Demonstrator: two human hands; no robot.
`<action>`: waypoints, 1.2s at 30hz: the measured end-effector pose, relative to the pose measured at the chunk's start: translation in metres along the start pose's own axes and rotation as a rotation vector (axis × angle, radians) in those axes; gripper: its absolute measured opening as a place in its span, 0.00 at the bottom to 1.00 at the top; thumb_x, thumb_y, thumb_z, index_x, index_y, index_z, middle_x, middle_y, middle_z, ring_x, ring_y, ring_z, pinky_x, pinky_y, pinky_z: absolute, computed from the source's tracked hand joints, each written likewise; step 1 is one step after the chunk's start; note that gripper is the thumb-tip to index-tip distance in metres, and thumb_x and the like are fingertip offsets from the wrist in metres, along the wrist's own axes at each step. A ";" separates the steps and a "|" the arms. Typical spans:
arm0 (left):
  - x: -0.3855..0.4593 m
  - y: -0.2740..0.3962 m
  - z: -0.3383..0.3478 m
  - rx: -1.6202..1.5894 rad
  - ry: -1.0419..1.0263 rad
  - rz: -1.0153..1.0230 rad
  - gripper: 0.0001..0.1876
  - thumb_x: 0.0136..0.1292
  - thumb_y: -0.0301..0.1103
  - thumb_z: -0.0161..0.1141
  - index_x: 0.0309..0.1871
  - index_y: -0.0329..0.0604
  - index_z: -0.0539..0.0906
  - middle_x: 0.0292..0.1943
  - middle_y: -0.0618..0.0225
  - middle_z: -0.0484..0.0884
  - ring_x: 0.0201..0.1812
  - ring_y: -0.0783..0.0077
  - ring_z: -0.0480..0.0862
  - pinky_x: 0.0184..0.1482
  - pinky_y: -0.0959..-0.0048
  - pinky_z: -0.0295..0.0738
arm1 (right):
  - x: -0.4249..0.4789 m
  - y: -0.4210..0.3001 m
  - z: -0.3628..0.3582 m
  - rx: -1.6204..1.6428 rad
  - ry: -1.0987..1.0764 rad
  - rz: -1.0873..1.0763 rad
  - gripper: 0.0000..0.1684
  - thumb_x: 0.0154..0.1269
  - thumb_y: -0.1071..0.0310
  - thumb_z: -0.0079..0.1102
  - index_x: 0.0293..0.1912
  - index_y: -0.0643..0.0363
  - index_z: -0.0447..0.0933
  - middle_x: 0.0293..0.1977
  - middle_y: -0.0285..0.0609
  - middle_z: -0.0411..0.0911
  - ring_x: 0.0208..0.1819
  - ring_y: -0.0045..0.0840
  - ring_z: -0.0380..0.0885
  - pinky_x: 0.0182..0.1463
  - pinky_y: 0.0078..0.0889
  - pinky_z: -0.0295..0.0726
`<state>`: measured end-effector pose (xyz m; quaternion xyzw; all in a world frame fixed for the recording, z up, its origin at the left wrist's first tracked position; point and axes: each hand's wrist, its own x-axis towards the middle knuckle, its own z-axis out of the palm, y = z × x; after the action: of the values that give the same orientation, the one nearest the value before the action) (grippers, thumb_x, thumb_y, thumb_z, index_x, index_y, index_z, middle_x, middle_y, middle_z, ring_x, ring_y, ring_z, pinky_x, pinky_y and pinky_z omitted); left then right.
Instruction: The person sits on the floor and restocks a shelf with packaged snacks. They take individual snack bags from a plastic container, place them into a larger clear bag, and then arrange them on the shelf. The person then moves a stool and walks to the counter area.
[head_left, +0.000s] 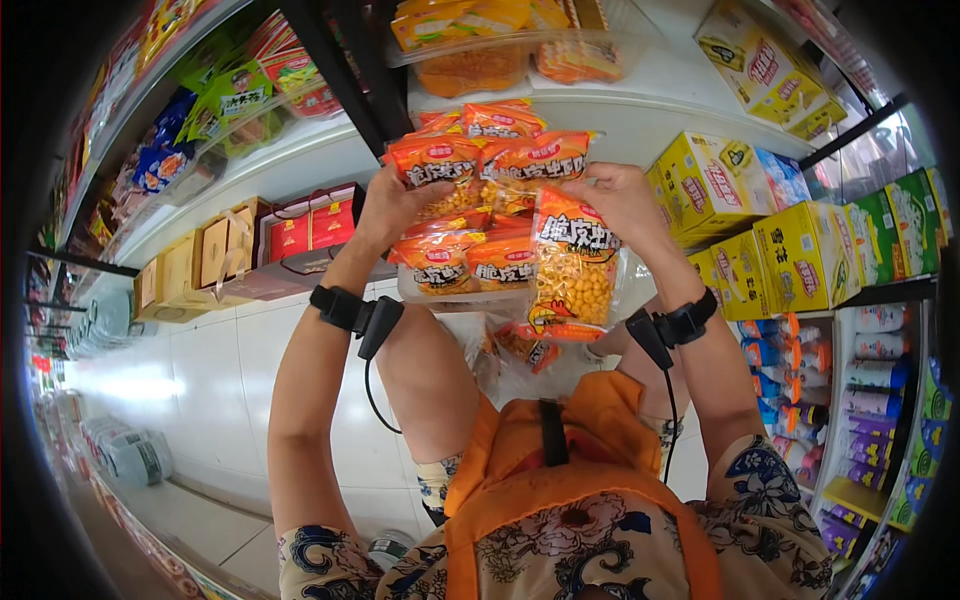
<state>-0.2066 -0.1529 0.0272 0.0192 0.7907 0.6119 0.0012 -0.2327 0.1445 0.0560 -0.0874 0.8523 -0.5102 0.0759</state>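
My right hand (621, 201) pinches the top corner of an orange snack bag (576, 270). This bag hangs upright, with yellow puffed pieces showing through its clear front. At the left, my left hand (396, 206) grips the side of another orange snack bag (442, 169), thumb across its front. Between my hands a similar bag (531, 161) stands among several more in rows. Two nearer bags, a left one (439, 264) and a right one (501, 259), sit at the front of a clear plastic bin (469, 302). The fingers behind both held bags are partly hidden.
Yellow cartons (806, 259) line the shelf at right. Red gift boxes (313, 225) and tan boxes (225, 247) stand at left. A black shelf post (337, 75) rises behind my left hand. Below the bin, a loose snack packet (531, 351) lies in clear plastic.
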 end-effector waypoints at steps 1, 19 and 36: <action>0.000 0.005 -0.002 -0.005 -0.018 -0.029 0.16 0.58 0.26 0.69 0.50 0.35 0.81 0.43 0.64 0.86 0.44 0.75 0.84 0.50 0.74 0.78 | 0.000 -0.001 -0.001 -0.038 -0.052 0.023 0.17 0.55 0.61 0.71 0.32 0.68 0.83 0.16 0.40 0.74 0.19 0.14 0.66 0.24 0.25 0.66; 0.013 0.094 0.053 1.048 -0.138 0.638 0.25 0.55 0.48 0.68 0.51 0.42 0.82 0.43 0.63 0.83 0.51 0.61 0.78 0.61 0.57 0.61 | 0.027 0.014 0.030 -0.082 -0.226 0.004 0.25 0.52 0.49 0.71 0.39 0.62 0.84 0.31 0.51 0.83 0.34 0.37 0.83 0.42 0.36 0.78; 0.041 0.059 0.074 1.292 -0.299 0.491 0.43 0.51 0.59 0.66 0.72 0.70 0.62 0.66 0.71 0.67 0.69 0.62 0.63 0.65 0.35 0.51 | 0.024 0.021 0.021 -0.422 -0.384 0.120 0.23 0.49 0.49 0.74 0.38 0.56 0.85 0.35 0.45 0.84 0.38 0.36 0.83 0.41 0.36 0.79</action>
<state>-0.2444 -0.0654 0.0667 0.2776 0.9598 -0.0066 -0.0400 -0.2532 0.1314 0.0266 -0.1456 0.9132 -0.2904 0.2460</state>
